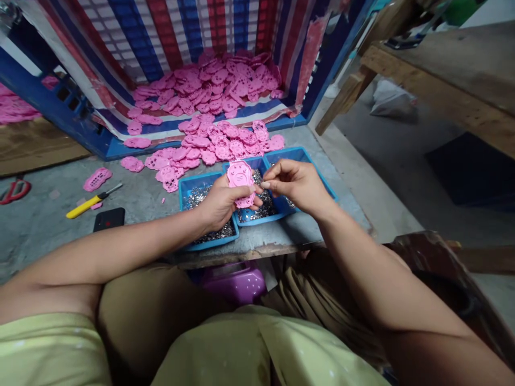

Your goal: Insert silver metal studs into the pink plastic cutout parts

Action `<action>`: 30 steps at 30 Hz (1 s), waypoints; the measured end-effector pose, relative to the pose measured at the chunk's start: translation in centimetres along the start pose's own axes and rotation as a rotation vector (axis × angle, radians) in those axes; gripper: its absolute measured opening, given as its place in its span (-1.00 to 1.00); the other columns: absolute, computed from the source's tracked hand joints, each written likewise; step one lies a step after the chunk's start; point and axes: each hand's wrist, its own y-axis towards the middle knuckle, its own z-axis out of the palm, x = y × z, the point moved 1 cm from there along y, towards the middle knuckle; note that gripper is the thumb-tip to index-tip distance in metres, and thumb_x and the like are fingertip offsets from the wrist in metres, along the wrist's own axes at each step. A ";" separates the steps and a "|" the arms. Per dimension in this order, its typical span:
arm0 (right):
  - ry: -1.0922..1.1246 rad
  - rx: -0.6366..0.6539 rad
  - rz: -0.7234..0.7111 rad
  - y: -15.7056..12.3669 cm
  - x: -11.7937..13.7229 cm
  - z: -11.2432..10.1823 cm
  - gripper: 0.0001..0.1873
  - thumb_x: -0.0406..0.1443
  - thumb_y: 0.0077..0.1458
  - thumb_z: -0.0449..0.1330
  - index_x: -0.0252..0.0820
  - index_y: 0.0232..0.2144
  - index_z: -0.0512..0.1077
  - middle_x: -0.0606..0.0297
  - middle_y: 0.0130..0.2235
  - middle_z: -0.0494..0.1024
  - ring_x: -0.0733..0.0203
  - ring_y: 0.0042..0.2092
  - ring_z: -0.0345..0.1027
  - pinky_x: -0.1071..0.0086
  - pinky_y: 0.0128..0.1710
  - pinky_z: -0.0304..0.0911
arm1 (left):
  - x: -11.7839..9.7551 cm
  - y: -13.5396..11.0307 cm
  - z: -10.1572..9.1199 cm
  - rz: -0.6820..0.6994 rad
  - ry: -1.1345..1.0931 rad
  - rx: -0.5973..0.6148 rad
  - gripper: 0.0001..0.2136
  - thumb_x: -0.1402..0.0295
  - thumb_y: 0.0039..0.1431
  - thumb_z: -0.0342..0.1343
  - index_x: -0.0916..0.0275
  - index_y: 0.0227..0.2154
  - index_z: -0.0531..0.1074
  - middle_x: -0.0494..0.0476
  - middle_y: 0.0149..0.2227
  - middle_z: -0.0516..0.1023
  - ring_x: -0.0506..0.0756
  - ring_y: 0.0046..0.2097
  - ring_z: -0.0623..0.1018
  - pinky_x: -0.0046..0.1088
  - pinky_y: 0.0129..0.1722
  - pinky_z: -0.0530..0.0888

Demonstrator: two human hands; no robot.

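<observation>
My left hand [223,202] grips a pink plastic casing piece [240,179] with thumb on its face and fingers behind. Just right of it, my right hand [295,185] is closed in a pinch at the casing's edge; whatever lies between the fingertips is too small to make out. Below both hands stand blue trays [209,245] side by side, holding many small shiny metal parts [257,210]. Beyond the trays lies a loose heap of similar pink pieces [225,142] on the grey tabletop.
A blue crate [108,150] lined with striped sheeting [164,32] opens toward me, with more pink pieces inside. At left lie a yellow-handled screwdriver [82,208], a black phone-like object [108,220] and red-handled scissors [16,192]. A wooden bench [438,91] stands at right.
</observation>
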 end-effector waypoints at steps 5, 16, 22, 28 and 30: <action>-0.208 0.029 -0.220 -0.3 -0.1 0.3 -0.79 -0.20 0.09 0.34 -0.15 -0.49 0.45 0.29 -0.38 0.54 0.19 -0.33 0.38 0.29 -0.27 0.23 | 0.2 0.1 -0.1 -0.003 -0.003 0.000 -0.65 0.47 -0.04 0.37 0.31 -0.22 0.37 0.12 -0.42 0.59 0.06 -0.49 0.60 -0.41 -0.46 0.55; -0.316 0.202 -0.217 -0.5 0.8 -0.6 -0.86 -0.29 0.09 0.31 -0.19 -0.41 0.41 0.34 -0.42 0.52 0.27 -0.39 0.34 0.40 -0.34 0.16 | 0.2 0.0 -0.1 -0.048 0.055 0.055 -0.56 0.44 -0.16 0.43 0.34 -0.21 0.38 0.08 -0.43 0.57 0.05 -0.50 0.59 -0.42 -0.48 0.56; -0.322 0.232 -0.210 -0.5 0.7 -0.3 -0.80 -0.22 0.11 0.34 -0.19 -0.40 0.41 0.34 -0.43 0.50 0.28 -0.39 0.32 0.40 -0.34 0.16 | 0.0 -0.1 0.3 -0.044 0.147 -0.024 -0.60 0.53 -0.21 0.37 0.32 -0.27 0.37 0.07 -0.46 0.56 0.03 -0.54 0.56 -0.47 -0.55 0.51; 0.028 0.125 0.116 -0.1 -0.1 0.7 -0.49 0.05 -0.10 0.48 -0.21 -0.49 0.40 0.40 -0.56 0.35 0.36 -0.53 0.14 0.43 -0.53 0.08 | -0.6 -0.4 0.8 0.044 0.161 -0.112 -0.53 0.54 -0.24 0.33 0.34 -0.15 0.42 0.03 -0.50 0.54 0.01 -0.56 0.53 -0.50 -0.55 0.49; 0.085 0.111 0.185 -0.1 -0.2 1.0 -0.48 0.04 -0.17 0.51 -0.22 -0.51 0.43 0.40 -0.58 0.34 0.38 -0.54 0.11 0.44 -0.55 0.03 | -0.6 -0.4 0.7 0.048 0.149 -0.119 -0.52 0.54 -0.23 0.32 0.35 -0.12 0.43 0.04 -0.51 0.54 0.02 -0.56 0.54 -0.50 -0.55 0.48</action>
